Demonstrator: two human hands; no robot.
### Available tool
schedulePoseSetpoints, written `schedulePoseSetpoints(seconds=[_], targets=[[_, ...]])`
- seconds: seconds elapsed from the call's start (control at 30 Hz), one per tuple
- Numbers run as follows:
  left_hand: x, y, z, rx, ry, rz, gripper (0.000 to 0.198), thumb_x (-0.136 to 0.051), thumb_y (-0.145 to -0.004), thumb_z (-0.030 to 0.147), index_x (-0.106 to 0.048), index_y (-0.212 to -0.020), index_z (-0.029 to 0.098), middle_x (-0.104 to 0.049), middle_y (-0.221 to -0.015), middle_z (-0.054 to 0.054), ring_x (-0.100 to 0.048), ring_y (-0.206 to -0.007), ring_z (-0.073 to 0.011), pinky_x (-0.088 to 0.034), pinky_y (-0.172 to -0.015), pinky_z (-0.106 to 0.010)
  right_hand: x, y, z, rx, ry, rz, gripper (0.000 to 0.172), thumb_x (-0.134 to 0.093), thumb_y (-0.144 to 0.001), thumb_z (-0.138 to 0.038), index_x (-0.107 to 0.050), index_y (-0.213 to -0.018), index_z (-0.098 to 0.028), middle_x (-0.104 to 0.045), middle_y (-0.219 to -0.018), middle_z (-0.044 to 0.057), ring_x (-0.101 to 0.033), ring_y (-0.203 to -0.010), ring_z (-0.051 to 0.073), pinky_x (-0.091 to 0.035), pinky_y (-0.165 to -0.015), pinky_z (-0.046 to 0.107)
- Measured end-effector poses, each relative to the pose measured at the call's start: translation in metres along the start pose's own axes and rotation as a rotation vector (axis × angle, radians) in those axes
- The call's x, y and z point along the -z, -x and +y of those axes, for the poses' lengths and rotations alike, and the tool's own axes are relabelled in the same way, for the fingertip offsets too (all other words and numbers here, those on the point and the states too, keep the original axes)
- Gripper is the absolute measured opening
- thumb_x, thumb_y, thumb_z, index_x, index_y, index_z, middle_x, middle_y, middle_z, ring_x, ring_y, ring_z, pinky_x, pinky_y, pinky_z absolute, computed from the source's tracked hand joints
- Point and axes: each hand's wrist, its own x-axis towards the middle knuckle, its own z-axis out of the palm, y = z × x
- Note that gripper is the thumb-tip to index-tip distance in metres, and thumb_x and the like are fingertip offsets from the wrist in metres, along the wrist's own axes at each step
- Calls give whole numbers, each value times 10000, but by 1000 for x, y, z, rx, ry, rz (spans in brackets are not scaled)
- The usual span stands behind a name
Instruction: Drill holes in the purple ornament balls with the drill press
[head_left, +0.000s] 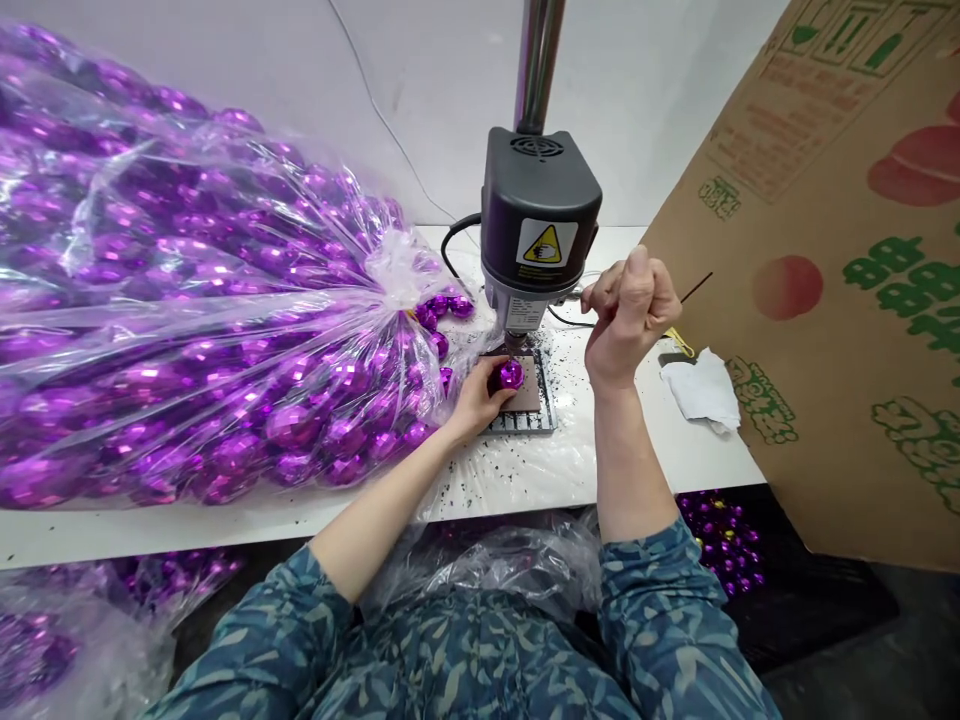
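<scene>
A small bench drill press [538, 215] with a dark grey head and a yellow warning label stands on the white table [525, 470]. My left hand [476, 395] is closed round a shiny purple ball [511, 374], holding it on the drill's small base plate [534, 400] right under the chuck. My right hand [630, 315] is raised beside the drill head, fist closed on the feed lever, whose thin dark end [697, 286] sticks out to the right.
A large clear plastic bag [187, 310] full of purple balls lies on the table's left. A big cardboard box [840, 270] leans at right, with a white cloth [701, 390] beside it. Dark shavings litter the table; more purple balls [724, 540] lie below.
</scene>
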Motion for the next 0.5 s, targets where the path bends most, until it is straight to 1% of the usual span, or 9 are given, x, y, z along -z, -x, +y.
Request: schedulePoseSetpoints(seconds=[0.07, 0.2, 0.33, 0.43, 0.5], targets=[[-2, 2, -1, -17, -19, 10, 553, -813, -793, 170, -650, -1322, 183, -706, -1347, -139, -661, -1271, -314, -507, -1145, -504, 1, 1, 0, 11, -1, -12, 622, -645, -921, -629, -307, -582, -231, -254, -504, -57, -263, -445, 84, -308, -453, 302], [-4, 3, -4, -12, 19, 18, 555, -814, -806, 186, -646, -1335, 182, -698, -1357, -148, -651, -1290, -322, -496, -1159, -516, 4, 5, 1, 41, 14, -15, 636, -651, -922, -614, -287, -568, -230, -245, -478, -51, -249, -436, 91, -297, -453, 320], [-5, 4, -6, 7, 44, 26, 565, -818, -810, 191, -633, -1344, 174, -699, -1336, -161, -666, -1256, -324, -506, -1144, -534, 4, 8, 3, 72, 60, 21, 632, -620, -941, -577, -262, -551, -231, -233, -456, -46, -236, -415, 97, -275, -453, 329], [-6, 5, -7, 11, 64, 22, 567, -818, -814, 189, -627, -1348, 187, -702, -1326, -153, -670, -1245, -319, -509, -1137, -535, 0, 9, 5, 109, 2, 62, 636, -639, -922, -533, -243, -531, -226, -202, -443, -52, -206, -388, 88, -250, -432, 317], [-6, 5, -7, 12, 77, 23, 562, -817, -819, 189, -628, -1348, 189, -702, -1320, -150, -670, -1245, -315, -509, -1137, -529, -1, 9, 7, 134, -16, 96, 657, -655, -900, -535, -222, -517, -224, -168, -433, -57, -181, -372, 81, -228, -415, 313]])
